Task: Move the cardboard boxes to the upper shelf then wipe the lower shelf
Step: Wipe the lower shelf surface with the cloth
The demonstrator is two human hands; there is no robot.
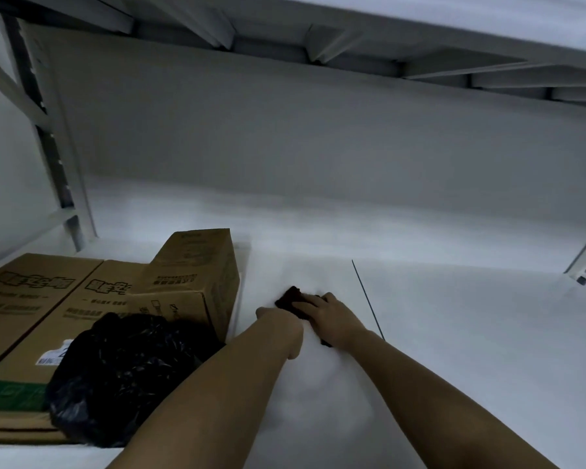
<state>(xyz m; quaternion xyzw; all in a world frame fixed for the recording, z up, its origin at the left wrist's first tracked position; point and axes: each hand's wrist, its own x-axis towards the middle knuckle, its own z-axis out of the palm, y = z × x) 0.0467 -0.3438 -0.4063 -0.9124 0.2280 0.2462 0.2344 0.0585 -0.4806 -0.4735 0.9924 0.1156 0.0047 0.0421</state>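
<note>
A dim white metal rack fills the frame, its smooth lower shelf (454, 350) stretching pale and flat beneath the ribbed underside of the upper shelf (420, 25), with a thin dark seam (367, 299) crossing the surface just right of centre. Both bare arms reach in from 6 o'clock toward the middle of the board. The right hand (329, 316) lies on top of a dark, crumpled cloth (290, 299), fingers spread over the fabric and pressing it onto the shelf. The left hand (281, 328) sits just beside it at 9 o'clock, fingers curled under; blur and the wrist's angle hide whether they hold an edge of the cloth. The cardboard boxes (190, 282) stand on the lower shelf at 9 o'clock of the hands: brown, matte, printed with dark lettering, one upright block leaning against two wider cartons. A glossy, wrinkled black plastic bag (122, 374) slumps against their front, touching the left forearm. A perforated steel upright (48, 130) rises at 10 o'clock.
</note>
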